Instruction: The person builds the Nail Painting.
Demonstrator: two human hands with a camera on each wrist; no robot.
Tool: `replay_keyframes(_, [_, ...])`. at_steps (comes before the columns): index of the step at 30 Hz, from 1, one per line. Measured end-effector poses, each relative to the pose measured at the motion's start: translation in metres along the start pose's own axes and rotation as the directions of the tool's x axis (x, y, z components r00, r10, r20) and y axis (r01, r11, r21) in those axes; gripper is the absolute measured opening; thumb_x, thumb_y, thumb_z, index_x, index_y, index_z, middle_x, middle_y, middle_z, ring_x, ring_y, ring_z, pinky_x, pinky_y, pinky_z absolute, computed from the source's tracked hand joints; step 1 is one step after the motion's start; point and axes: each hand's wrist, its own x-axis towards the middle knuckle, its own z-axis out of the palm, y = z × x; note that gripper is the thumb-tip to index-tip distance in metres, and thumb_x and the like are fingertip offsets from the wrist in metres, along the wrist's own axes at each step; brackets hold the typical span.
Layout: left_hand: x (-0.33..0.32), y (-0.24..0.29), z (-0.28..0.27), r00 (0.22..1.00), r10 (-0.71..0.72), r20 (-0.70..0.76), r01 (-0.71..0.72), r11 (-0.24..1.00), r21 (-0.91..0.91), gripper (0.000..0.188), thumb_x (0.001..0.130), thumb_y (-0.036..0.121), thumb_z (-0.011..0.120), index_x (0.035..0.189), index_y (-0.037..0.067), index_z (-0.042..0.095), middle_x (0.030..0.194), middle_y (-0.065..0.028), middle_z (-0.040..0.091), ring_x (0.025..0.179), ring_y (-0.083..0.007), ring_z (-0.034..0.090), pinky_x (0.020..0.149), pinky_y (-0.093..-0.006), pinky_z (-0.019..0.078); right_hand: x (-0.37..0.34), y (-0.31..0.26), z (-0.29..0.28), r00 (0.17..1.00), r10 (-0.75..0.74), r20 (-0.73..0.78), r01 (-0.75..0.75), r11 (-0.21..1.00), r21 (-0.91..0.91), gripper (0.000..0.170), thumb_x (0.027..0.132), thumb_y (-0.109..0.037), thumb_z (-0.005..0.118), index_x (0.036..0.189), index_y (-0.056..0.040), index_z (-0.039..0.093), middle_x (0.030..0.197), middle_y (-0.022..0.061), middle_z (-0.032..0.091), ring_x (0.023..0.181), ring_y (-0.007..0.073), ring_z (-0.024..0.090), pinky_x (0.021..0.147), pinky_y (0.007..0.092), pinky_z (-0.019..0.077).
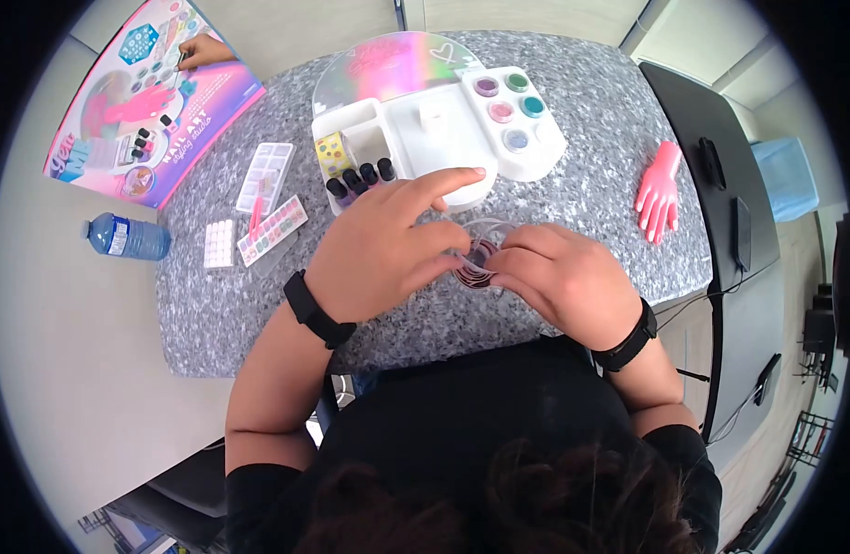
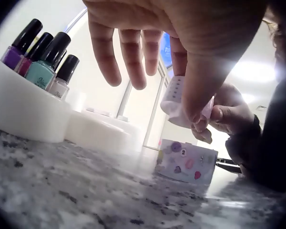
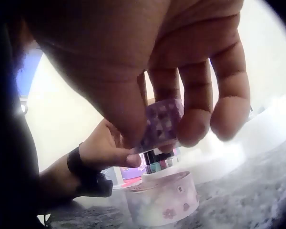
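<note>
Between my hands is a loosely coiled, patterned sticker strip (image 2: 172,101), whitish with dark dots on one stretch. My left hand (image 1: 374,245) pinches it between thumb and index finger, the other fingers stretched out. From the other side, my right hand (image 1: 568,277) pinches the same strip with its thumb and fingertips; it shows purple-checked in the right wrist view. Just below, a wider pale sticker roll (image 3: 163,199) with flowers and hearts stands on the table. Fingers partly cover both coils in the head view.
A white nail-art stand (image 1: 434,138) with glitter pots and polish bottles (image 1: 360,175) is beyond my hands. At left lie sticker sheets (image 1: 273,231), a clear case (image 1: 263,175) and a water bottle (image 1: 128,236) near the box (image 1: 153,102). A pink model hand (image 1: 659,192) lies right.
</note>
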Motion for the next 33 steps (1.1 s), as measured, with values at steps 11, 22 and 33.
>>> replay_keyframes(11, [-0.004, -0.006, -0.012, 0.986, -0.005, 0.168, 0.016, 0.998, -0.066, 0.028, 0.074, 0.024, 0.093, 0.088, 0.015, 0.07, 0.145, -0.0058, 0.069, 0.112, -0.0272, 0.069, 0.097, -0.0436, 0.0542, -0.008, 0.002, -0.003, 0.998, 0.04, 0.055, -0.044, 0.996, 0.081, 0.019, 0.092, -0.024, 0.08, 0.103, -0.0112, 0.071, 0.114, 0.0074, 0.067, 0.101, 0.0325, 0.069, 0.084, 0.0456, 0.0579])
replay_keyframes(22, [-0.008, -0.007, -0.006, 0.981, -0.044, 0.19, 0.062, 0.994, -0.088, 0.039, 0.08, 0.037, 0.093, 0.105, 0.013, 0.074, 0.139, -0.0061, 0.071, 0.116, -0.0333, 0.069, 0.099, -0.045, 0.0545, -0.008, 0.0, 0.002, 0.997, 0.034, 0.068, -0.042, 0.993, 0.114, 0.019, 0.096, -0.026, 0.078, 0.105, -0.0109, 0.073, 0.13, 0.0091, 0.066, 0.107, 0.0344, 0.07, 0.091, 0.046, 0.0573])
replay_keyframes(33, [-0.007, -0.005, 0.003, 0.969, -0.107, 0.221, 0.13, 0.987, -0.092, 0.057, 0.082, 0.037, 0.092, 0.129, 0.012, 0.073, 0.135, -0.0094, 0.069, 0.117, -0.0337, 0.069, 0.1, -0.0448, 0.0553, -0.007, 0.0, 0.004, 0.992, 0.096, 0.082, -0.104, 0.99, 0.098, 0.03, 0.094, -0.021, 0.08, 0.118, -0.0118, 0.065, 0.133, 0.0097, 0.065, 0.095, 0.0354, 0.074, 0.083, 0.0465, 0.061])
